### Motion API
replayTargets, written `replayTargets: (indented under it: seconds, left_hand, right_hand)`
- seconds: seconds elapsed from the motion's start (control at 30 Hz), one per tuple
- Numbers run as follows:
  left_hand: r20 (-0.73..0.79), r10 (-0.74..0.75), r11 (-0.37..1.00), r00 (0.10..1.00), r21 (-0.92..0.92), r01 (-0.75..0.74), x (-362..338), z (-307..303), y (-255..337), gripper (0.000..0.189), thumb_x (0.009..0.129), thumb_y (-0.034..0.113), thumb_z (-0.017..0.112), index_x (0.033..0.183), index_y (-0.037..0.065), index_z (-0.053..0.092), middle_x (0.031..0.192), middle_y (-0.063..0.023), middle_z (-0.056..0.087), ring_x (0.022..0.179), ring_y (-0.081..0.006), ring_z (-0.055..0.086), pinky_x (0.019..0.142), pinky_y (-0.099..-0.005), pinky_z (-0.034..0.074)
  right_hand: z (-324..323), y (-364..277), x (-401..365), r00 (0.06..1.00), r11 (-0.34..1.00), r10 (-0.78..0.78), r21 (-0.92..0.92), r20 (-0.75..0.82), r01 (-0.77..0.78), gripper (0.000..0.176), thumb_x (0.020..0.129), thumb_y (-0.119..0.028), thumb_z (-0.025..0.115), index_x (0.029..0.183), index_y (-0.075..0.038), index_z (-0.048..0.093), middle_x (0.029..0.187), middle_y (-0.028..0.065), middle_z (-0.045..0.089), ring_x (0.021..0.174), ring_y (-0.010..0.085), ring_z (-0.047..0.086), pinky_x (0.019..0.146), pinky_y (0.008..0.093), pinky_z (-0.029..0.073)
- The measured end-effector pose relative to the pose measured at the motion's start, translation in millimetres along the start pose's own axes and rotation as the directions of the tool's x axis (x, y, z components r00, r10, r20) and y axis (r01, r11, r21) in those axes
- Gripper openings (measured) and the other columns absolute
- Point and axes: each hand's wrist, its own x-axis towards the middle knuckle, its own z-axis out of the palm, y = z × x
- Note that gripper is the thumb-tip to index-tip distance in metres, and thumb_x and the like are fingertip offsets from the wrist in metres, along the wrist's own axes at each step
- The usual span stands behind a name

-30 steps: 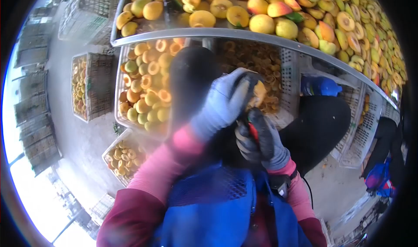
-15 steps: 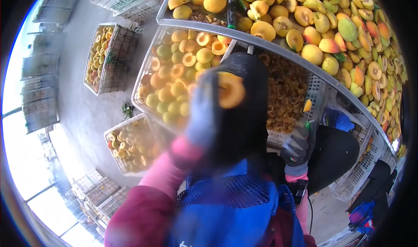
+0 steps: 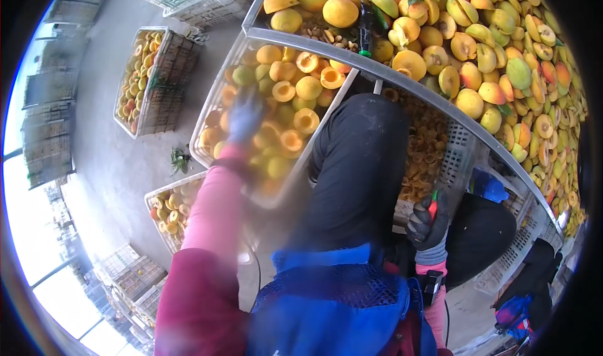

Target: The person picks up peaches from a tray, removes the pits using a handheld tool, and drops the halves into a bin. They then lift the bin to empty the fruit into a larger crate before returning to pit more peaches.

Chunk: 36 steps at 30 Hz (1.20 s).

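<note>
My left hand [image 3: 246,114], in a grey glove, is over a pale plastic crate [image 3: 200,129] of yellow peach halves [image 3: 306,120]. Motion smears its fingers, so I cannot see their shape or whether they touch fruit. My right hand [image 3: 428,223], in a dark-palmed glove, is closed round a small tool with a red and green handle [image 3: 433,206]. Its working end is hidden or too small to make out. That hand is beside my right knee, near a crate [image 3: 455,155] of brown pits and scraps [image 3: 424,149].
A metal-edged table [image 3: 402,78] heaped with cut peaches [image 3: 468,102] runs along the upper right. A black tool with a green end [image 3: 365,26] lies on it. Other fruit crates [image 3: 151,83] stand on the floor to the left. My knee [image 3: 358,149] is between the two nearer crates.
My left hand has swung left and away, from before my knee to over the crate; the peach half it held no longer shows in it. My right hand has turned, showing the red handle.
</note>
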Motion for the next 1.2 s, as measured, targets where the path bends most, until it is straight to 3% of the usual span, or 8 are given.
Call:
replayTargets:
  seconds: [0.17, 0.23, 0.3, 0.5, 0.63, 0.83, 0.97, 1.2]
  left_hand:
    - [-0.375, 0.115, 0.982, 0.92, -0.098, -0.163, 31.1, -16.2, -9.1, 0.038, 0.078, 0.017, 0.059, 0.113, 0.003, 0.054, 0.119, -0.0191, 0.055, 0.11, -0.0375, 0.052, 0.091, -0.0436, 0.045]
    - [-0.188, 0.41, 0.838, 0.892, 0.463, -0.288, 28.0, 16.8, -2.1, 0.05, 0.081, 0.028, 0.058, 0.123, 0.002, 0.051, 0.124, -0.0184, 0.052, 0.116, -0.0387, 0.047, 0.098, -0.0463, 0.038]
    - [-0.124, -0.024, 0.983, 0.992, 0.178, 0.046, 14.8, 38.2, 18.2, 0.074, 0.087, 0.056, 0.044, 0.144, 0.011, 0.03, 0.144, -0.0127, 0.032, 0.135, -0.0343, 0.024, 0.11, -0.0497, 0.016]
    - [0.115, -0.16, 0.986, 0.98, 0.072, 0.152, 38.1, 29.6, 15.0, 0.081, 0.084, 0.057, 0.041, 0.145, 0.009, 0.021, 0.149, -0.0138, 0.022, 0.138, -0.033, 0.015, 0.111, -0.0486, 0.009]
    - [-0.041, -0.36, 0.927, 0.932, -0.13, 0.352, 50.4, -0.9, 16.1, 0.07, 0.084, 0.054, 0.05, 0.135, 0.008, 0.041, 0.134, -0.0203, 0.044, 0.122, -0.0387, 0.042, 0.102, -0.0464, 0.032]
    - [-0.62, 0.083, 0.834, 0.78, -0.386, -0.395, 25.7, -160.6, 203.2, 0.025, 0.08, 0.015, 0.068, 0.102, 0.005, 0.063, 0.095, -0.0116, 0.063, 0.087, -0.0294, 0.061, 0.079, -0.0383, 0.047]
    - [-0.235, 0.575, 0.804, 0.784, -0.019, -0.595, 54.2, -162.9, 288.4, 0.047, 0.078, 0.041, 0.069, 0.107, 0.006, 0.06, 0.092, -0.0151, 0.066, 0.083, -0.0318, 0.064, 0.072, -0.0397, 0.05]
    - [0.082, 0.523, 0.852, 0.848, -0.013, -0.524, 84.8, -140.3, 330.8, 0.062, 0.074, 0.046, 0.069, 0.112, 0.002, 0.046, 0.087, -0.0154, 0.067, 0.082, -0.0346, 0.064, 0.072, -0.0434, 0.05]
  right_hand:
    - [-16.5, 9.6, 5.9, 0.994, 0.994, 0.062, 0.094, -0.094, -0.053, 0.044, 0.096, -0.052, 0.036, 0.094, -0.014, 0.058, 0.057, -0.004, 0.035, 0.036, 0.0073, 0.026, 0.032, 0.0233, 0.024]
    - [-15.0, 9.6, 7.1, 0.978, 0.995, 0.09, 0.064, -0.19, -0.079, 0.043, 0.095, -0.053, 0.037, 0.093, -0.014, 0.058, 0.057, -0.0039, 0.037, 0.036, 0.0077, 0.026, 0.032, 0.0234, 0.024]
    - [2.9, 12.1, 11.9, 0.922, 0.997, 0.042, -0.042, -0.384, -0.063, 0.043, 0.094, -0.053, 0.038, 0.091, -0.015, 0.057, 0.058, -0.0038, 0.038, 0.037, 0.0081, 0.026, 0.032, 0.0234, 0.024]
    - [5.0, 9.0, 14.0, 0.9, 0.942, -0.136, -0.334, -0.415, -0.012, 0.04, 0.091, -0.054, 0.047, 0.083, -0.015, 0.052, 0.056, -0.0032, 0.039, 0.039, 0.009, 0.033, 0.034, 0.024, 0.026]
    - [27.3, -9.0, -21.6, 0.941, 0.989, 0.008, -0.136, -0.339, -0.058, 0.042, 0.091, -0.054, 0.048, 0.084, -0.013, 0.051, 0.055, -0.0023, 0.039, 0.039, 0.0097, 0.034, 0.036, 0.0239, 0.029]
    - [1.7, -18.6, -28.8, 0.974, 0.99, -0.058, -0.138, -0.221, 0.027, 0.041, 0.09, -0.054, 0.049, 0.087, -0.013, 0.054, 0.056, -0.0022, 0.041, 0.04, 0.0098, 0.036, 0.036, 0.0241, 0.03]
    - [-62.6, -0.9, -3.1, 0.916, 0.924, -0.233, -0.368, -0.327, 0.103, 0.042, 0.089, -0.055, 0.051, 0.085, -0.014, 0.053, 0.056, -0.0021, 0.043, 0.04, 0.0102, 0.038, 0.036, 0.0246, 0.031]
    - [-60.2, 5.2, 3.3, 0.823, 0.741, -0.499, -0.626, -0.272, 0.243, 0.044, 0.087, -0.057, 0.053, 0.085, -0.013, 0.053, 0.056, -0.0009, 0.045, 0.04, 0.0116, 0.042, 0.035, 0.0261, 0.033]
